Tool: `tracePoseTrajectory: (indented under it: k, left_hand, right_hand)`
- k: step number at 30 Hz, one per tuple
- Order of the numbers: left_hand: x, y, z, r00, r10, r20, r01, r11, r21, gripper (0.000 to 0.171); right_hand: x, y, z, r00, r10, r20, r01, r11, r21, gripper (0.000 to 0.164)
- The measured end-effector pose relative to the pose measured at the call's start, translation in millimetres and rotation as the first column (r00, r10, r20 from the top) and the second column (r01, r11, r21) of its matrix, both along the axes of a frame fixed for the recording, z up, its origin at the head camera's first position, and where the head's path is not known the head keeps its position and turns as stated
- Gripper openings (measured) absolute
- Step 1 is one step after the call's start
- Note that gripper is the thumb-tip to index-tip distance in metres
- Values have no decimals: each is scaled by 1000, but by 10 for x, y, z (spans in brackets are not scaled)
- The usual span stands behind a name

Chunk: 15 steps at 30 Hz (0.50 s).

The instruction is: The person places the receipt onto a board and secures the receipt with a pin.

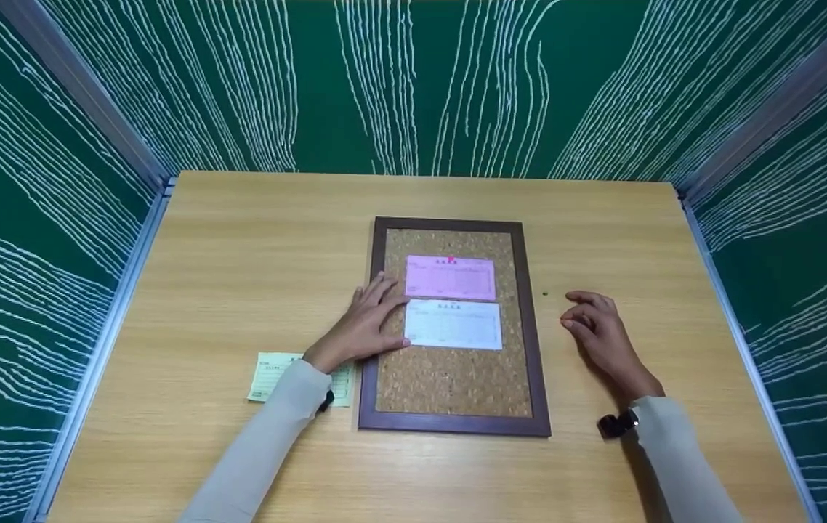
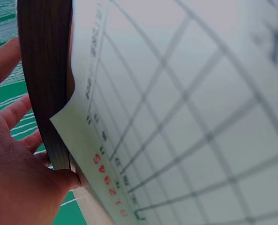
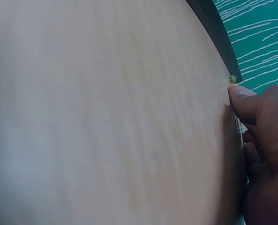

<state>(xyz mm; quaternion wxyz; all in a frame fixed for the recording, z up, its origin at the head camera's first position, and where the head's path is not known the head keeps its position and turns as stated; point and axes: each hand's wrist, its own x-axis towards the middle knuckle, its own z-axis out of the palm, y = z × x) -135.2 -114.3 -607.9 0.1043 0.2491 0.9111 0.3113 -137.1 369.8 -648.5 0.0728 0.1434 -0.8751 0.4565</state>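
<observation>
A cork board (image 1: 453, 388) with a dark brown frame lies on the table. On it a pink slip (image 1: 450, 278) carries a red pushpin (image 1: 450, 259) at its top edge. Directly below lies a white slip (image 1: 453, 325). My left hand (image 1: 362, 323) rests across the board's left side, fingers spread, thumb and index finger at the white slip's left edge. To the right of the board, my right hand (image 1: 599, 330) pinches a small orange pushpin (image 3: 231, 86), mostly hidden by the fingertips. A small green pushpin (image 1: 545, 293) lies on the table just beyond those fingertips.
A pale green slip (image 1: 272, 374) lies left of the board, partly covered by my left forearm. Green walls (image 1: 239, 80) with white wavy lines enclose the wooden table (image 1: 253, 240) at the back and on both sides.
</observation>
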Motion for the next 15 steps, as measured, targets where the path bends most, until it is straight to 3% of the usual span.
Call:
tracePoseTrajectory:
  k: [15]
  left_hand:
    - [12,12,1,1000,9,6,-9,1000,27,82]
  right_hand:
    - [127,-107,185,999,-33,-1,33,999,-37,6]
